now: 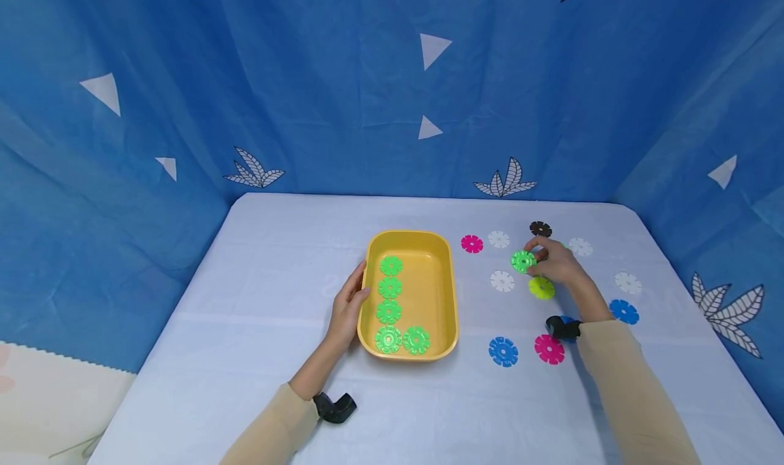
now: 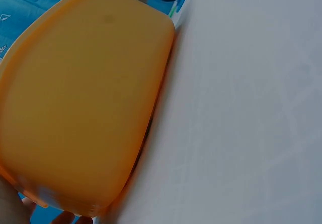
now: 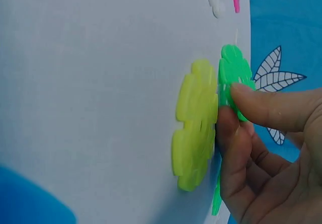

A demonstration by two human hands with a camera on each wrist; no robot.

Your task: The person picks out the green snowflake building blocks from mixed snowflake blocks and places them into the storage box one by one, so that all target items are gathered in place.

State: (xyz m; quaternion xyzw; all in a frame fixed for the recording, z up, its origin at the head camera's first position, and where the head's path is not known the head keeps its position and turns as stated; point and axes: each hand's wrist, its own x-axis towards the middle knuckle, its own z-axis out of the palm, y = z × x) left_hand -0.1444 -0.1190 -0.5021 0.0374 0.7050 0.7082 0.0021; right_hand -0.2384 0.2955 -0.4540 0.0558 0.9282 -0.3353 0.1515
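A yellow tray [image 1: 442,295] stands on the table with several green discs [image 1: 388,312] lying in it. My left hand [image 1: 349,308] rests with straight fingers against the tray's left wall [image 2: 85,108]. My right hand [image 1: 554,261] is right of the tray and pinches a green disc [image 1: 523,261] between thumb and fingers, lifted a little off the table. In the right wrist view that green disc [image 3: 232,80] is held just above a yellow-green disc [image 3: 195,123] lying on the cloth; the same yellow-green disc [image 1: 542,287] shows below my hand.
Loose discs lie around my right hand: pink [image 1: 471,244], white [image 1: 501,280], brown [image 1: 540,229], blue [image 1: 503,350] and pink [image 1: 549,349]. The table [image 1: 275,261] has a white cloth. Blue curtains [image 1: 367,77] close in three sides.
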